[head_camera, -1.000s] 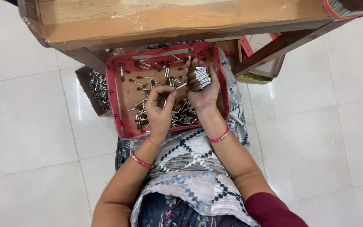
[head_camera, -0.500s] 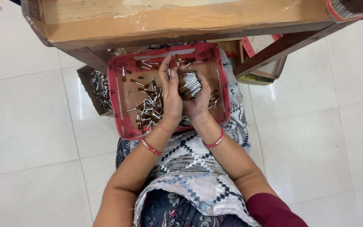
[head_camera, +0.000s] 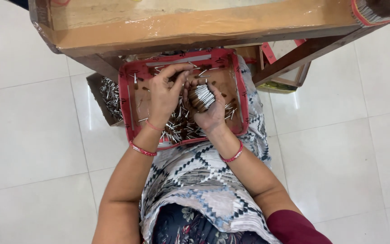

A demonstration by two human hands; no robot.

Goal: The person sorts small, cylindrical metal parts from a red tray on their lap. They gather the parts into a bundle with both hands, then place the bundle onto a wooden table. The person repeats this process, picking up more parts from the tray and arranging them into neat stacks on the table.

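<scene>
My right hand (head_camera: 208, 110) has its fingers wrapped around a bundle of small sticks (head_camera: 202, 96) above the red tray (head_camera: 127, 108); my left hand (head_camera: 163, 97) curls loosely beside it, seemingly pinching one.

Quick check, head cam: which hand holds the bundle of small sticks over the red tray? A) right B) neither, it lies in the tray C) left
A: the right hand cups the bundle of sticks above the red tray, while the left hand reaches beside it.
</scene>
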